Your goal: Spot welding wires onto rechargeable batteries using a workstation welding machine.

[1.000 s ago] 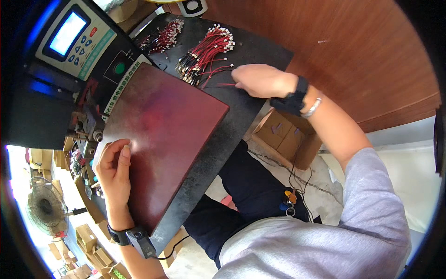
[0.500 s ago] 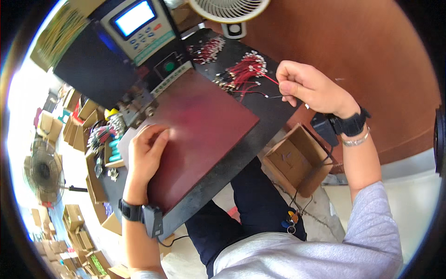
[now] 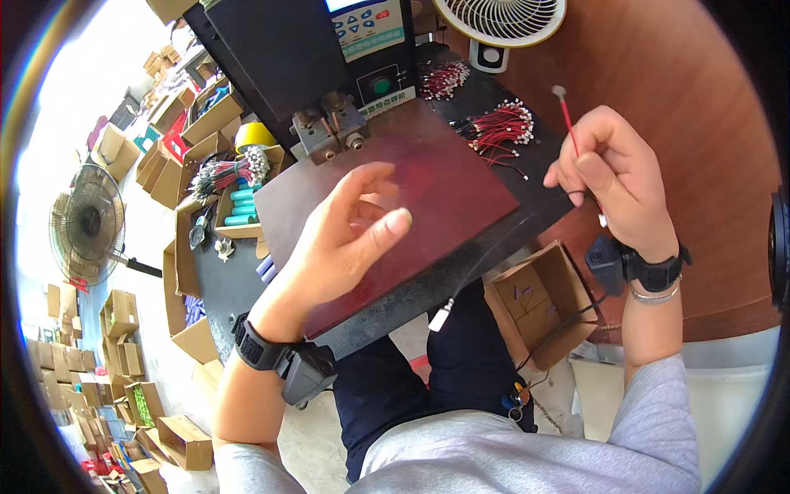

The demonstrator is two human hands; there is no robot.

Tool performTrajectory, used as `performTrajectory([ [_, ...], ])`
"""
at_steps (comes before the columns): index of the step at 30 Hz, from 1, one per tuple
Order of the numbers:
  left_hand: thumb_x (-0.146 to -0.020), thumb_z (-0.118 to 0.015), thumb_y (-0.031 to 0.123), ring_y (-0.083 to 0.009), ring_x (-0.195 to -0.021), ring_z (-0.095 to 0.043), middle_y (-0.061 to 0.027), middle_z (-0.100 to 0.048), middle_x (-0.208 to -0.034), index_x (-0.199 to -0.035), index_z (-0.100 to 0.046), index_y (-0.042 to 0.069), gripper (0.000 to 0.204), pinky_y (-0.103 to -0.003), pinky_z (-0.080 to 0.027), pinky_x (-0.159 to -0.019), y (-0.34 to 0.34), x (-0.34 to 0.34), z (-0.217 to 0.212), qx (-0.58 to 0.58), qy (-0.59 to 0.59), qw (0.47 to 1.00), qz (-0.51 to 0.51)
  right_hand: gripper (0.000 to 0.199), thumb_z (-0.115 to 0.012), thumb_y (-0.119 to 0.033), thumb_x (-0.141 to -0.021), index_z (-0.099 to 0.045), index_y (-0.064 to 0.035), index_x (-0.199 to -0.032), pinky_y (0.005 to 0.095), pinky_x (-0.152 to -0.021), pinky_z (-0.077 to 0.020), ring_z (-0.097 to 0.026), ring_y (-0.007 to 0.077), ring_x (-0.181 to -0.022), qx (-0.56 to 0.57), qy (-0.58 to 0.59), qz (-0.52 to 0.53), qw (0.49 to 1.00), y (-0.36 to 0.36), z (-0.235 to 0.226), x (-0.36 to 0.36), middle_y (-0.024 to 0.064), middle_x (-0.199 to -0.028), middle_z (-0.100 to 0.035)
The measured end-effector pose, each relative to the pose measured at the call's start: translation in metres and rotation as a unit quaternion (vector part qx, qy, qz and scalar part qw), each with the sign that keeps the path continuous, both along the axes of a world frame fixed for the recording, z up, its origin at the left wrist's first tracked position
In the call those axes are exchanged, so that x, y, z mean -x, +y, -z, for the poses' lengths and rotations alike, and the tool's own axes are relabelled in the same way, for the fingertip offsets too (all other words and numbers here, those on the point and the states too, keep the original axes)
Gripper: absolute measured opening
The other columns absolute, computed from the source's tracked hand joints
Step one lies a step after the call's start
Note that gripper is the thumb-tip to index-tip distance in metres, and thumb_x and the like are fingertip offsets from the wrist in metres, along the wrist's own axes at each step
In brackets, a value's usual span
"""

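Note:
My right hand (image 3: 617, 169) is closed on a connector lead with a red wire (image 3: 568, 119) that sticks up to a small pale end. A dark wire also comes from these fingers, and a thin dark strand trails over the table edge to a white connector (image 3: 441, 319) hanging above my lap. My left hand (image 3: 350, 235) hovers over the dark red board (image 3: 444, 177) with fingers apart and holds nothing. Beyond it stands a bench machine (image 3: 280, 58) with a keypad and green button; its metal head (image 3: 329, 132) sits at the board's far edge.
Red-and-black leads (image 3: 502, 128) lie right of the board, with another pile (image 3: 444, 80) behind. At the left are teal cylinders (image 3: 241, 210) in a carton, a wire bundle (image 3: 226, 177) and yellow tape (image 3: 255, 136). An open carton (image 3: 539, 300) stands below right; a white fan (image 3: 502, 20) is behind.
My right hand has drawn a lead away from the pile and lifted it rightward. My left hand has risen off the board toward the right and spread its fingers. The view has shifted left.

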State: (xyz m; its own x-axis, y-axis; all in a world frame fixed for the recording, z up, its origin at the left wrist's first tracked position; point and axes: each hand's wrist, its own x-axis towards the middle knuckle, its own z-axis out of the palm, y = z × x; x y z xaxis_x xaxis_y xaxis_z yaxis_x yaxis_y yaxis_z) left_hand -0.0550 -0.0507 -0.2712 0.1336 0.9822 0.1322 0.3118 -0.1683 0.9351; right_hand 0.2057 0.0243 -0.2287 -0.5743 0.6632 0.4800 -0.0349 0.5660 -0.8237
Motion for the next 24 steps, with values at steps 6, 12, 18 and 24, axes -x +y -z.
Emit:
performTrajectory([
  [6,-0.086,-0.036,0.048,-0.0204,-0.073,-0.057,-0.0153,-0.055,-0.092,-0.118,-0.039,0.0,0.057,-0.028,-0.047,-0.061,-0.015,-0.006,-0.007,0.152,-0.284,0.943,0.083,0.008,-0.048,-0.008,-0.084,-0.043,-0.0038,-0.081,0.0193,-0.053,-0.0361,-0.041,0.0058,-0.057,0.039,-0.042,-0.014,0.998,0.002,0.016,0.014,0.0,-0.067,-0.044],
  [12,-0.084,-0.052,0.009,-0.0091,-0.056,-0.055,-0.0058,-0.057,-0.072,-0.095,-0.053,0.0,0.015,-0.02,-0.046,-0.052,-0.018,0.0,-0.002,0.187,-0.341,0.921,-0.03,0.006,-0.049,-0.007,-0.082,-0.045,-0.0039,-0.079,0.0214,-0.051,-0.0362,-0.042,0.0078,-0.057,0.056,-0.094,0.011,0.994,0.014,0.036,0.029,0.0006,-0.065,-0.044],
  [18,-0.083,-0.05,0.005,-0.0081,-0.057,-0.054,-0.0051,-0.056,-0.072,-0.092,-0.052,0.0,0.01,-0.019,-0.046,-0.052,-0.024,0.011,0.002,0.119,-0.221,0.962,-0.112,0.013,-0.057,-0.006,-0.074,-0.05,-0.0023,-0.084,0.0321,-0.063,-0.0423,-0.051,0.0274,-0.072,-0.246,-0.123,0.076,0.958,0.006,0.036,0.073,0.0116,-0.077,-0.051],
  [24,-0.081,-0.052,0.004,-0.0074,-0.06,-0.054,-0.0039,-0.056,-0.072,-0.09,-0.048,0.0,0.01,-0.02,-0.045,-0.054,-0.04,0.014,0.005,0.027,-0.108,0.989,-0.1,0.018,-0.055,0.003,-0.074,-0.053,0.0002,-0.092,0.0285,-0.062,-0.046,-0.059,0.0228,-0.07,-0.166,-0.162,-0.05,0.972,-0.029,0.044,0.119,0.0124,-0.079,-0.057],
])
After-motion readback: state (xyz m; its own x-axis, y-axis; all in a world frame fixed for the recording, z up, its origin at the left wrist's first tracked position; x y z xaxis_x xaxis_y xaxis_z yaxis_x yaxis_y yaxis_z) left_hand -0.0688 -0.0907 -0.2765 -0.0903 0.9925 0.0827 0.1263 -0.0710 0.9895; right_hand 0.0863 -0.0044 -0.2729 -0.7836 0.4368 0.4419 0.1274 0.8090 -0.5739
